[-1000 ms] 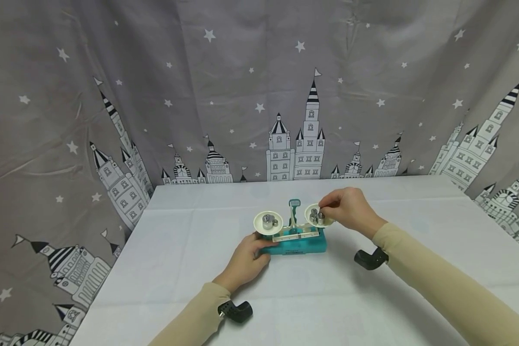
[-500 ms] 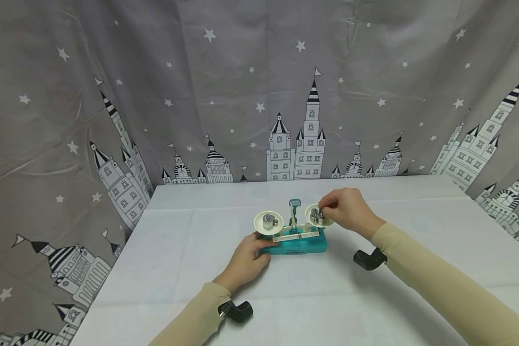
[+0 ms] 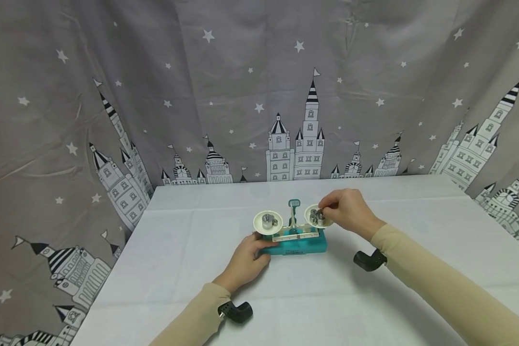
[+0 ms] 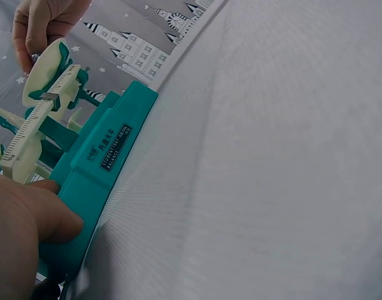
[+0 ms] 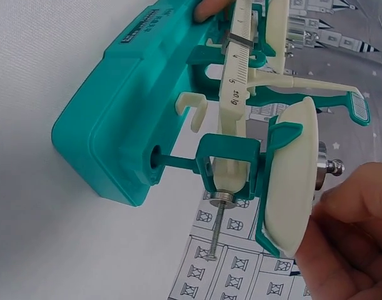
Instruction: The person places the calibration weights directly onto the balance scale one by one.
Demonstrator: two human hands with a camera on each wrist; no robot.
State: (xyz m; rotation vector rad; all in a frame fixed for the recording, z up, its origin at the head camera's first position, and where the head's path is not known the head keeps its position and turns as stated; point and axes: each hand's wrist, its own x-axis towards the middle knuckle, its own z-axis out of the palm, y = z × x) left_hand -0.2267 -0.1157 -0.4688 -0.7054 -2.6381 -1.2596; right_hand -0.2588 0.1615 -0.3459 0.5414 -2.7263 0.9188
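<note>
A teal balance scale [image 3: 302, 246] stands on the table with two cream pans. Its left pan [image 3: 258, 227] bears a large metal weight [image 3: 267, 221] and a small one. Several metal weights [image 3: 314, 216] stand close together in the right pan [image 5: 291, 181]. My left hand [image 3: 244, 259] grips the left end of the base, thumb on its front face, as the left wrist view shows. Over the right pan, my right hand [image 3: 348, 209] pinches the knob of a metal weight [image 3: 320, 217] with thumb and forefinger; its fingertips partly hide that weight.
A white cloth [image 3: 190, 269] covers the table. Behind it hangs a grey curtain [image 3: 225, 96] printed with castles and stars. The scale's ruled beam [image 5: 236, 62] and pointer run between the pans. A threaded screw [image 5: 216, 234] sticks out at the beam's right end.
Almost nothing moves: the right hand stays at the right pan with its fingertips a touch lower. The left hand keeps its place on the base.
</note>
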